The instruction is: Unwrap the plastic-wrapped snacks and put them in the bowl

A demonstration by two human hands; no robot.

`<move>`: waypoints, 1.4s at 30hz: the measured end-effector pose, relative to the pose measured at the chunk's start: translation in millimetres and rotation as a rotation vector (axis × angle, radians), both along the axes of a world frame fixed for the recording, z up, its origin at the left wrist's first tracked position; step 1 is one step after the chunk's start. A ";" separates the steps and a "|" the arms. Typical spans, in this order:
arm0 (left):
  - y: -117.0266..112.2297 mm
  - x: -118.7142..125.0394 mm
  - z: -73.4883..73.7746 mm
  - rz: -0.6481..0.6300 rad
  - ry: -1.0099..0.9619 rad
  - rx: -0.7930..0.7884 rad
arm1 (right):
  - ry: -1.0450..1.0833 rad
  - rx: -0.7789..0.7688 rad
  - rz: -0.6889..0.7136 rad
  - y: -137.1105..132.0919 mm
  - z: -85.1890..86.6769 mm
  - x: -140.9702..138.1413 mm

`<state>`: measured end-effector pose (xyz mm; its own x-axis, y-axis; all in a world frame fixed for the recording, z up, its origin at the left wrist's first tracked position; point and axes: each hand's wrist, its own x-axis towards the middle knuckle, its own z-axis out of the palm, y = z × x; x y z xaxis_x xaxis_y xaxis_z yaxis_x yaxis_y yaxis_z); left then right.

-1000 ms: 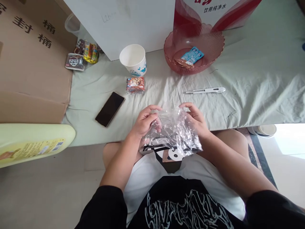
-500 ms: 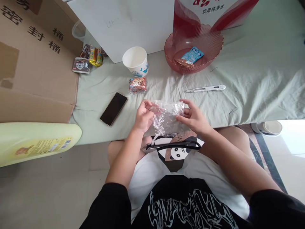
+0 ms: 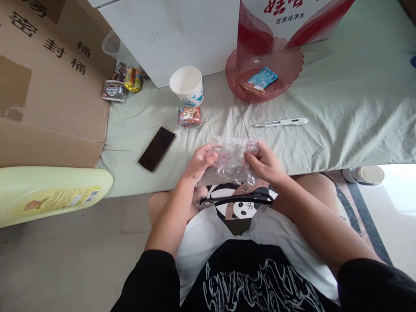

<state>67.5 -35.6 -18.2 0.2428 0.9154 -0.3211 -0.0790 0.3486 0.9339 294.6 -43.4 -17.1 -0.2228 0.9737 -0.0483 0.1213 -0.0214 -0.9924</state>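
A crinkled clear plastic bag (image 3: 232,162) stretches between my hands above the front edge of the cloth. My left hand (image 3: 202,161) is closed on its left side, thumb bent over the film. On the other side, my right hand (image 3: 264,161) pinches the bag between thumb and fingers. Beyond the bag lies a small pack of cookies (image 3: 190,117) in orange printed wrapping. Right behind that stands a white paper cup (image 3: 188,86) with blue print, its visible inside white. A white utility knife (image 3: 282,122) rests on the cloth to the right.
A dark phone (image 3: 157,149) lies left of my hands. At the back, a pink ribbed bowl (image 3: 237,86) holds a blue sachet (image 3: 263,78). Wrapped snacks (image 3: 131,79) sit beside a cardboard box (image 3: 65,108). A pale yellow bottle (image 3: 55,195) lies at left.
The plastic bag has shifted slightly right. My right hand's thumb and fingers have closed on its right side, and my left thumb has bent inward. The view has moved a little.
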 end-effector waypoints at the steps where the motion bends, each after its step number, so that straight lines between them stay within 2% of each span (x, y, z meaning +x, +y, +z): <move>1: 0.3 -0.3 1.4 -0.049 0.031 0.009 | 0.043 -0.007 0.043 0.6 -0.9 0.3; 3: -0.2 0.6 3.6 -0.090 0.087 0.019 | 0.106 -0.028 0.100 1.9 -2.8 1.1; 5: -1.5 1.6 5.0 -0.069 0.075 0.020 | 0.103 -0.037 0.125 2.9 -4.1 2.1; 9: -2.5 -3.3 8.2 0.000 -0.086 -0.005 | 0.145 -0.034 0.119 2.7 -3.2 4.3; 13: 0.0 -12.2 10.6 -0.074 -0.184 -0.011 | 0.289 -0.062 0.115 1.4 -3.0 7.1; 16: 0.0 -13.0 8.4 -0.056 -0.020 0.108 | 0.281 -0.133 0.135 -0.2 -4.5 6.9; 18: -1.9 -10.6 5.4 -0.006 0.138 0.197 | 0.222 -0.170 0.088 -1.9 -4.0 3.8; 21: -3.9 -8.1 -0.7 0.042 0.163 0.259 | 0.233 -0.247 -0.017 -4.1 -0.4 -3.2; 23: -2.2 -9.3 -5.8 0.118 0.136 0.320 | 0.245 -0.300 -0.056 -4.4 1.9 -6.7; 25: 0.8 -11.7 -11.0 0.286 0.199 0.428 | 0.196 -0.308 -0.097 -4.6 3.0 -8.5; 27: 1.4 -11.8 -14.1 0.489 0.324 0.554 | 0.113 -0.244 -0.149 -6.6 3.8 -9.7; 29: -3.3 -7.3 -13.3 0.566 0.425 0.668 | 0.002 -0.097 -0.181 -11.3 6.0 -11.8; 31: -12.4 0.9 -8.3 0.432 0.418 0.729 | -0.079 0.086 -0.133 -17.2 10.7 -16.1; 33: -22.1 8.2 -1.4 0.163 0.282 0.673 | -0.062 0.208 -0.002 -20.4 17.4 -22.7; 35: -28.0 9.4 3.6 -0.048 0.113 0.518 | 0.053 0.194 0.177 -16.8 23.9 -30.9; 36: -28.9 6.7 4.7 -0.087 0.065 0.439 | 0.127 0.155 0.255 -12.0 26.2 -35.2; 37: -28.5 1.7 4.6 -0.069 0.056 0.382 | 0.201 0.109 0.313 -5.4 27.5 -39.5; 39: -24.7 -13.7 2.7 0.112 0.169 0.370 | 0.315 0.020 0.354 10.9 26.6 -46.6; 42: -13.8 -41.8 3.5 0.462 0.467 0.522 | 0.359 -0.077 0.237 33.8 18.1 -49.8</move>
<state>25.7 -49.4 -14.6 -0.2459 0.9491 0.1968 0.3275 -0.1098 0.9385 244.8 -9.6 1.0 -0.4560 0.8900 0.0025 -0.2208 -0.1104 -0.9691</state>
